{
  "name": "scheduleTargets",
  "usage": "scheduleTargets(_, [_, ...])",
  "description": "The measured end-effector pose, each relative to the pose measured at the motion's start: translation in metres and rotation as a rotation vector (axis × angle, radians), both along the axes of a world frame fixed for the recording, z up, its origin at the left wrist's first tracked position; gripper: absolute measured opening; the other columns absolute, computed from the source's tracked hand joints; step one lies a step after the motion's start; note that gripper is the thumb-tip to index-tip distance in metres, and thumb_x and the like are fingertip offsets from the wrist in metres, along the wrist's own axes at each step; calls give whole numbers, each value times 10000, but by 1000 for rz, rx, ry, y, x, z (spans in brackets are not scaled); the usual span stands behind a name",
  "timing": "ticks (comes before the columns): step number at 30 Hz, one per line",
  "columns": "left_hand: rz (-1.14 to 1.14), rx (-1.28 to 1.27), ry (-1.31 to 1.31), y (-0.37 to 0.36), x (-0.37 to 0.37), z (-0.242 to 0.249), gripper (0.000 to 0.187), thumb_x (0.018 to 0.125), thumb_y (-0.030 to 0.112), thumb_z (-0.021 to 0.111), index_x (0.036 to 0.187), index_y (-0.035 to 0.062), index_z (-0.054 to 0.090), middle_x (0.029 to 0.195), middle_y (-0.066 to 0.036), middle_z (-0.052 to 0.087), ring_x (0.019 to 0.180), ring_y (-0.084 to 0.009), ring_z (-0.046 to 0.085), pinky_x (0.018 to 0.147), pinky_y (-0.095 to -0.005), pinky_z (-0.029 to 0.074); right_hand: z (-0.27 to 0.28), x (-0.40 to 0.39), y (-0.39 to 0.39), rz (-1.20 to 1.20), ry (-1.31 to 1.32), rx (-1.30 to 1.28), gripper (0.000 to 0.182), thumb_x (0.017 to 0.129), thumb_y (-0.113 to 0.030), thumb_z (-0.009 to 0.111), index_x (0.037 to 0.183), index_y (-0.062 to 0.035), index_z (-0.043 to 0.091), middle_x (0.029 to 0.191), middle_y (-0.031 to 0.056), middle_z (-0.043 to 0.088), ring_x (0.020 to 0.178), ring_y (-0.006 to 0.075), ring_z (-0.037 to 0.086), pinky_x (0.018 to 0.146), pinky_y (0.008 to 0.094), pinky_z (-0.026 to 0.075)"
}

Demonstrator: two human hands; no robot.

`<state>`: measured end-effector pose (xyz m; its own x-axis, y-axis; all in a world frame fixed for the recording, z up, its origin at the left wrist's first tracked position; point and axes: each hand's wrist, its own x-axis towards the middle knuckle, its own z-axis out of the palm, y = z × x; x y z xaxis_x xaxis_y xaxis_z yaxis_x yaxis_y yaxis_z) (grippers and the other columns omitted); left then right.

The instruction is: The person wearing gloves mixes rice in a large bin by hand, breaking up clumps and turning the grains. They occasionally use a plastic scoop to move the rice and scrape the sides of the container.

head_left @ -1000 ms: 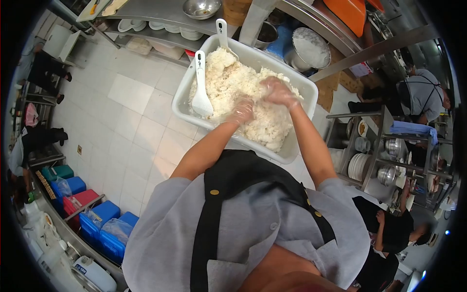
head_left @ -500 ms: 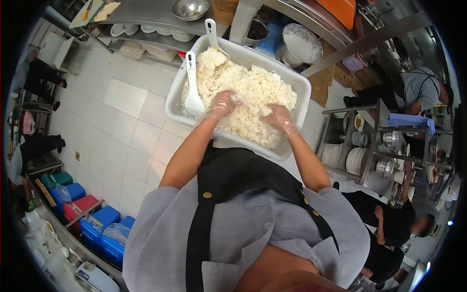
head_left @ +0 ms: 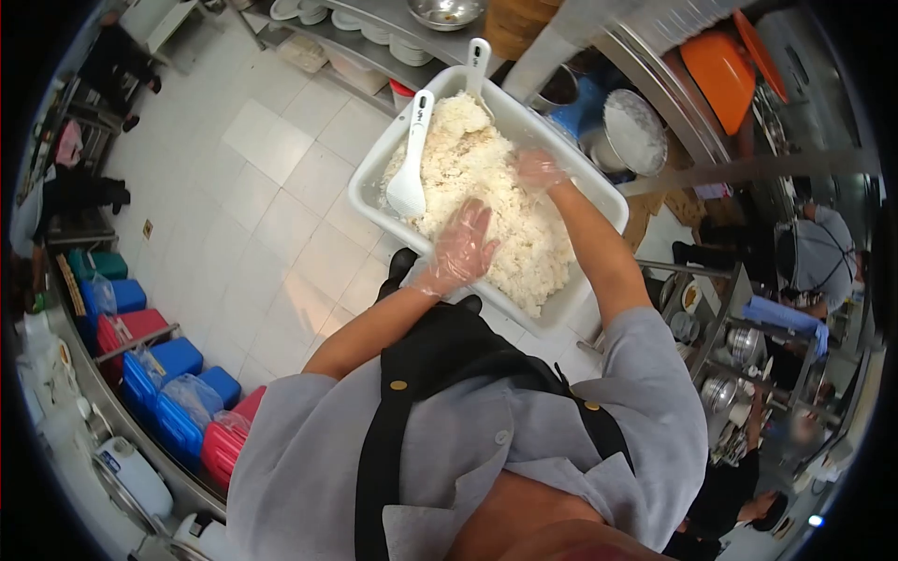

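A deep white plastic tub point(head_left: 606, 208) holds a large mound of cooked white rice point(head_left: 486, 173). My left hand point(head_left: 465, 245), in a clear plastic glove, lies over the tub's near left rim. Its fingers are apart at the edge of the rice, and no object is in it. Farther back, my right hand point(head_left: 540, 170), gloved the same way, is against the rice near the far right wall; its fingers are blurred and partly hidden. One white rice paddle point(head_left: 409, 178) leans against the left side, blade down in the rice. A second rice paddle point(head_left: 478, 70) stands at the far corner.
Behind the tub, a metal pot point(head_left: 634, 136) with white contents stands close to its far side. A steel shelf point(head_left: 346, 47) carries stacked plates and a metal bowl point(head_left: 447, 11). Lidded blue bins point(head_left: 173, 421) line the left counter. Co-workers stand at both sides.
My right hand has moved up and away toward the tub's far side. My left hand has pulled back toward the near rim and its fingers have spread. The view has turned.
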<state>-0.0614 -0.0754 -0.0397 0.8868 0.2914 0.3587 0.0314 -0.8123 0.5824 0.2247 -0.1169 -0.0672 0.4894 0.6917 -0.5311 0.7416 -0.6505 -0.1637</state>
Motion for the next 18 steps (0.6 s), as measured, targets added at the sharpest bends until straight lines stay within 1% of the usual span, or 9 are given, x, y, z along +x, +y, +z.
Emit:
scheduleTargets(3, [-13, -58, -37, 6, 1, 17, 533, 856, 234, 581, 1291, -48, 457, 1389, -254, 376, 1305, -385, 375, 1044, -467, 354, -29, 21, -4, 235, -62, -250, 422, 875, -329, 521, 1142, -11, 598, 1246, 240, 540, 1085, 349, 573, 943, 440, 427])
scheduleTargets(6, [-25, -88, -18, 8, 0, 22, 520, 860, 196, 564, 1305, -46, 446, 1422, -237, 348, 1340, -377, 331, 1054, -470, 343, -38, 33, -34, 241, 131, -48, 342, 870, -296, 517, 985, -6, 656, 1098, 222, 627, 1009, 349, 603, 861, 425, 462])
scheduleTargets(8, [-17, -74, 0, 9, 1, 22, 521, 864, 187, 554, 1314, -50, 437, 1436, -230, 334, 1350, -376, 316, 1056, -468, 341, -52, 38, -51, -252, 542, 31, 319, 830, -296, 577, 961, -23, 676, 1125, 210, 621, 1046, 325, 582, 889, 390, 447])
scheduleTargets(9, [-10, -59, 6, 8, 2, 22, 526, 865, 187, 552, 1317, -53, 432, 1438, -228, 330, 1351, -378, 314, 1057, -466, 341, -47, 35, -53, -505, 734, 77, 310, 810, -296, 608, 950, -31, 686, 1138, 203, 617, 1064, 313, 571, 903, 373, 439])
scheduleTargets(11, [-3, -45, -2, 5, 2, 23, 536, 864, 184, 553, 1324, -58, 423, 1440, -234, 323, 1351, -384, 310, 1058, -463, 341, -35, 24, -66, -525, 892, 95, 397, 785, -301, 636, 1114, -79, 633, 1184, 145, 607, 1151, 262, 489, 965, 362, 381])
scheduleTargets(13, [0, -41, -38, 4, 2, 21, 548, 859, 178, 559, 1330, -62, 416, 1438, -248, 316, 1350, -392, 307, 1060, -459, 340, -29, 9, -63, -197, 716, 14, 475, 756, -297, 666, 1184, -98, 615, 1199, 117, 605, 1186, 250, 460, 989, 360, 361])
scheduleTargets(14, [3, -72, -48, 4, 2, 20, 568, 850, 176, 568, 1338, -65, 402, 1438, -257, 307, 1351, -401, 300, 1063, -461, 336, -29, 0, -54, 128, 450, -81, 479, 739, -291, 681, 1171, -93, 623, 1190, 119, 608, 1177, 264, 472, 982, 362, 371])
scheduleTargets(16, [1, -137, -72, 3, 3, 20, 611, 833, 172, 585, 1353, -70, 375, 1438, -276, 289, 1351, -419, 286, 1069, -466, 329, -19, -29, -47, 297, 83, -35, 476, 718, -290, 698, 1144, -85, 642, 1174, 123, 615, 1161, 289, 495, 978, 364, 388])
scheduleTargets(18, [-25, -232, -58, 4, 5, 25, 648, 813, 160, 594, 1364, -74, 347, 1441, -285, 272, 1345, -434, 287, 1074, -468, 323, 20, -87, -47, 7, -103, 257, 463, 711, -300, 702, 1116, -79, 662, 1159, 128, 624, 1148, 310, 516, 982, 362, 402])
